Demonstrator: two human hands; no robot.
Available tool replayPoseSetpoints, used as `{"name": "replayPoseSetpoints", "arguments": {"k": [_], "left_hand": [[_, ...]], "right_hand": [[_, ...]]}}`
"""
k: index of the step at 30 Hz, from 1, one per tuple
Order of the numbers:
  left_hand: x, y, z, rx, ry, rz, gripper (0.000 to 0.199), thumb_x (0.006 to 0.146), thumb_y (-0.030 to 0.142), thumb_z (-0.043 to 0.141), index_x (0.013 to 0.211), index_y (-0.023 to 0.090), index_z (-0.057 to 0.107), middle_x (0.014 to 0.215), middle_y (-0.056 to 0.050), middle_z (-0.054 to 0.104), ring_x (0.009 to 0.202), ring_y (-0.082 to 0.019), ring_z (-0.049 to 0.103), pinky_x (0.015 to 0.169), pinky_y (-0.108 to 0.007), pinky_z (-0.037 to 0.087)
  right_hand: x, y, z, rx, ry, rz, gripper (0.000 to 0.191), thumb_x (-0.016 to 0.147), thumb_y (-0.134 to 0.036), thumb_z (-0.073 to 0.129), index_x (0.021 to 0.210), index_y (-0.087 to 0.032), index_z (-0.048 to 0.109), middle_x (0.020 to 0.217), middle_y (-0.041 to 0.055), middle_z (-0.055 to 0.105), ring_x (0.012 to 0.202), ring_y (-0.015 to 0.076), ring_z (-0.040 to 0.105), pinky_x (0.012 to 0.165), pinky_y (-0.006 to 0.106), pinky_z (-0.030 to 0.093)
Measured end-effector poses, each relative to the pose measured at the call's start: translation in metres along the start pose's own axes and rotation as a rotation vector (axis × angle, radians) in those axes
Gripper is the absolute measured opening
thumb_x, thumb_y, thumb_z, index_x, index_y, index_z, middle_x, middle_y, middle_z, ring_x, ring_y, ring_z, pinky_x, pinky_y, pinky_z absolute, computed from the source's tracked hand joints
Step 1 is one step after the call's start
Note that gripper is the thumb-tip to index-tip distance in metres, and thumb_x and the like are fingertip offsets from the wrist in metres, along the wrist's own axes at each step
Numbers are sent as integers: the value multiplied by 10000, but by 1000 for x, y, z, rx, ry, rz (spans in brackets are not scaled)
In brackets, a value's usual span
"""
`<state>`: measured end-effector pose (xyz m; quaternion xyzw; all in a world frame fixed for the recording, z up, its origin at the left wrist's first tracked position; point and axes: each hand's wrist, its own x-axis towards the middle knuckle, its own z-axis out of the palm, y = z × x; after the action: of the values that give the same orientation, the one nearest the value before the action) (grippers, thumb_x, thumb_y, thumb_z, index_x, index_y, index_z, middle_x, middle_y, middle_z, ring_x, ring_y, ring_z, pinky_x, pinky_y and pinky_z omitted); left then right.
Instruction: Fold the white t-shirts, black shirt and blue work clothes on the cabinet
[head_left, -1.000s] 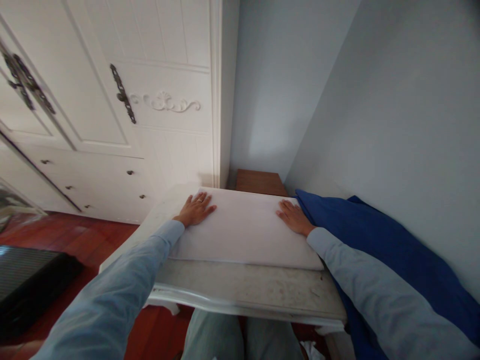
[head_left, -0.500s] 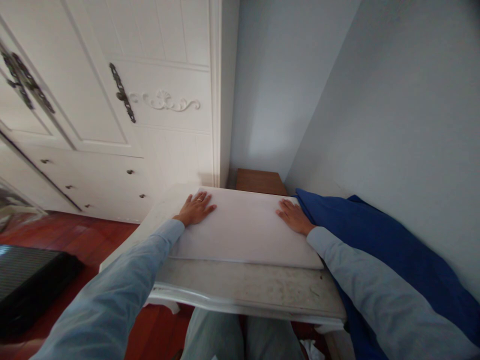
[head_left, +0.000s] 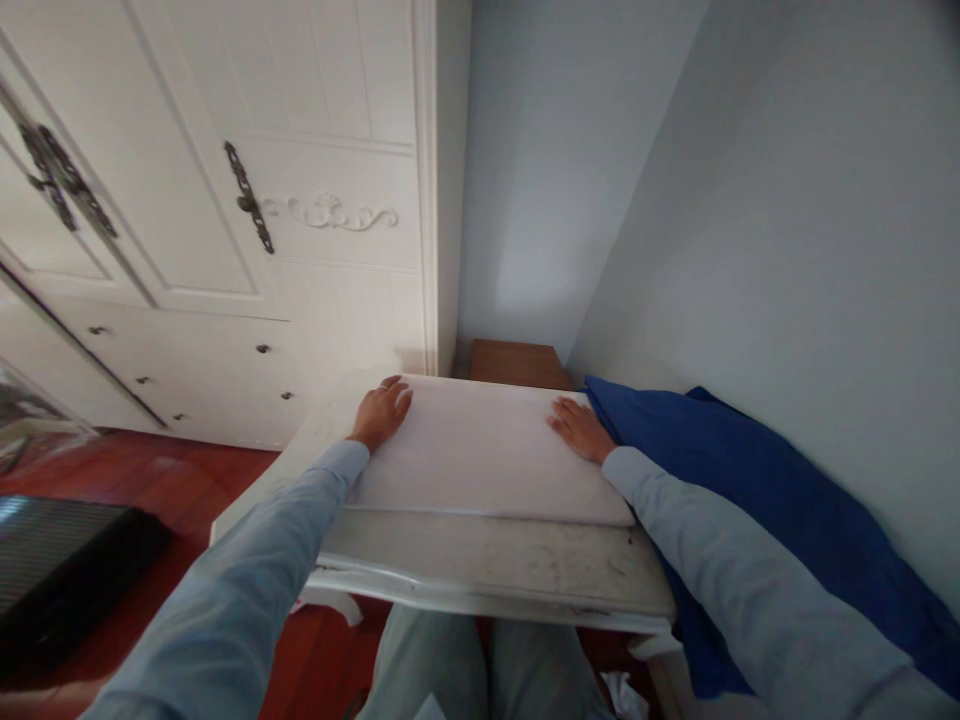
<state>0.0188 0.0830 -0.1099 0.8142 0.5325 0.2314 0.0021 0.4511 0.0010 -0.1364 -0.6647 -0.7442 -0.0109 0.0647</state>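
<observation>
A smooth white rectangular panel or folded cloth [head_left: 480, 455] lies flat on a white table [head_left: 480, 560] with a worn, stained top. At its far left corner rests my left hand [head_left: 381, 412], the fingers curved over the edge and a ring on one finger. My right hand [head_left: 581, 428] lies flat near the far right corner, its fingers spread on the white surface. Beside my right hand, a blue cloth [head_left: 697, 440] drapes over the table's right side and hangs down.
A white wardrobe [head_left: 337, 300] with dark metal handles stands behind on the left. A brown wooden box [head_left: 517, 362] sits in the corner past the table. On the red floor at left is a black ribbed object [head_left: 67, 550]. Grey walls rise at right.
My left hand has shifted slightly left and its fingers have curled over the corner. My right hand stays on the white surface. The view has shifted slightly.
</observation>
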Motion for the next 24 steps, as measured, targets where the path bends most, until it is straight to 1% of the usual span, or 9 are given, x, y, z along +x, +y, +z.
{"name": "replayPoseSetpoints", "arguments": {"k": [4,6,8,11,13,15,17,21,24], "left_hand": [[-6,-3,-16,17,45,6,525,1009,415,255,1229,131,638,1418,-184,581,1224,-296,618,1071,-460,453],[-15,0,-23,5,27,40,547,1017,441,237,1273,139,615,1449,-181,559,1226,-290,620,1074,-460,454],[-29,7,-27,-4,-12,101,575,1024,481,234,1342,146,576,1506,-179,514,1268,-284,598,1092,-458,445],[-58,18,-28,10,-106,255,629,1022,545,265,1447,151,510,1593,-159,413,1432,-276,450,1176,-449,367],[-78,19,-27,41,-193,340,678,1016,578,278,1497,139,469,1623,-147,356,1505,-266,329,1222,-431,298],[-94,13,-27,81,-273,364,719,1015,595,264,1523,117,438,1631,-154,325,1524,-261,280,1239,-425,260],[-104,0,-28,112,-310,334,734,1021,593,230,1540,106,411,1632,-157,309,1524,-260,277,1244,-433,245],[-110,-23,-27,127,-296,271,714,1025,582,210,1555,140,394,1630,-130,317,1518,-253,292,1239,-449,250],[-109,-29,-24,120,-289,261,692,1017,580,251,1556,171,397,1622,-116,337,1515,-256,300,1231,-460,261]], "right_hand": [[-8,-11,-13,16,38,-42,545,1048,-416,277,1452,-144,521,1565,183,448,1487,290,364,1204,564,291],[-20,-25,-19,46,63,-91,573,1059,-428,243,1468,-126,507,1572,189,435,1492,282,357,1220,549,274],[-38,-43,-22,79,80,-190,610,1065,-465,217,1492,-117,481,1588,186,412,1503,266,335,1235,519,264],[-69,-71,-20,95,50,-396,669,1050,-557,259,1528,-123,437,1616,181,365,1525,268,284,1250,511,236],[-88,-80,-17,96,6,-477,710,1036,-598,287,1541,-117,416,1624,184,344,1533,279,259,1254,514,225],[-102,-78,-15,105,-46,-470,743,1028,-622,287,1545,-102,407,1623,194,341,1530,287,265,1253,506,231],[-112,-66,-14,117,-85,-407,761,1027,-628,270,1549,-90,399,1621,202,340,1524,293,279,1252,502,235],[-124,-40,-16,140,-88,-296,729,1033,-608,263,1569,-126,374,1630,174,326,1527,295,273,1248,529,241],[-130,-33,-15,138,-71,-265,714,1032,-596,288,1580,-143,357,1637,160,312,1529,305,265,1245,541,244]]}}
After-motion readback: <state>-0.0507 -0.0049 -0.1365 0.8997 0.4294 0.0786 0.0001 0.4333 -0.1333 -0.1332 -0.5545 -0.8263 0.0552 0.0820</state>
